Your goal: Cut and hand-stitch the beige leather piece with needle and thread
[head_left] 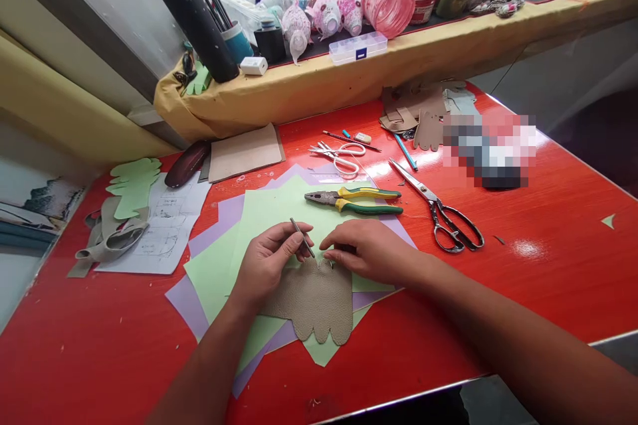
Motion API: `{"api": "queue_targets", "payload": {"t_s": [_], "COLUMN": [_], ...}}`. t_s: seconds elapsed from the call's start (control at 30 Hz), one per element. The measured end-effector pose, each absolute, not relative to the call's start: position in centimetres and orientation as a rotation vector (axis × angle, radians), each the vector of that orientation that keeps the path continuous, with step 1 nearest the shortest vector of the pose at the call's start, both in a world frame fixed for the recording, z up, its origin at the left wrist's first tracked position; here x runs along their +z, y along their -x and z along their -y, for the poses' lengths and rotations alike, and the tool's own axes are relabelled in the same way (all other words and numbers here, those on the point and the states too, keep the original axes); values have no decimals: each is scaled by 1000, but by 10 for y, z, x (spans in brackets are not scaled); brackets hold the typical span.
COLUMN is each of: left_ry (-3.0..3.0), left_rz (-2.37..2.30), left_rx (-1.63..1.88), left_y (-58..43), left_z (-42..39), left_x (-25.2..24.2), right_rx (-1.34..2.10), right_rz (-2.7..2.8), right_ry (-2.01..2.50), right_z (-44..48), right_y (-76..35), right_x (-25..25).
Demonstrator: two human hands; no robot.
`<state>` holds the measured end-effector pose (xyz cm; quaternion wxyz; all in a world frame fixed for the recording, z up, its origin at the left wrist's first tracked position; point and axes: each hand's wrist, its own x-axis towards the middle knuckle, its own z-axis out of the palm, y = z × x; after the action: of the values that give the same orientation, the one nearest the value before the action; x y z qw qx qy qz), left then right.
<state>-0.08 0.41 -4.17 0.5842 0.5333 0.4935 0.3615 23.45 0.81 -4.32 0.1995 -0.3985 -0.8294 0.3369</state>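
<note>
My left hand (269, 259) is closed around a thin metal rod-shaped tool (301, 235), which slants down toward the far edge of a grey-beige leather piece (321, 302). The leather has a scalloped outline and lies on a stack of light green paper (269, 212) and purple paper (187, 305). Just right of the tool, my right hand (371, 251) has its fingers curled and pinched at the leather's far edge. Whatever is between those fingertips is too small or hidden to make out. Pliers (351, 200) with green and yellow handles lie just beyond my hands.
Large scissors (438, 209) lie right of the pliers, small white-handled scissors (341, 158) behind them. Leather scraps (112, 236) and a drawn sheet (174, 226) are at left. More cut leather (413, 109) sits at back right, below a ledge (299, 89) crowded with jars.
</note>
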Motion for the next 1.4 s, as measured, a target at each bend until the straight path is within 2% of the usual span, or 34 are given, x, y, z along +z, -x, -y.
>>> {"api": "queue_targets", "payload": {"t_s": [0.23,0.4,0.6,0.8,1.4], "left_ry": [-1711,-2007,-2183,-2208,-2023], "left_rz": [-1500,-1572,-1346,-1203,-1225], "left_rx": [762,677,518,353,357], "left_y": [1,1,1,-4,-6], "left_z": [-3,-4,5,9,10], "left_x": [-45,-45,-30,-32,-30], "right_rx": [895,872,879,878,919], "right_rz": [2416,2424,2434,2449,2424], "right_ry": [1096,1102,1098,1079,1041], "right_z": [-9,-9,-7,-7,-4], "right_y": [-235,-235,-235,-237,-235], "right_x": [-42,-42,-40,-39,-40]}}
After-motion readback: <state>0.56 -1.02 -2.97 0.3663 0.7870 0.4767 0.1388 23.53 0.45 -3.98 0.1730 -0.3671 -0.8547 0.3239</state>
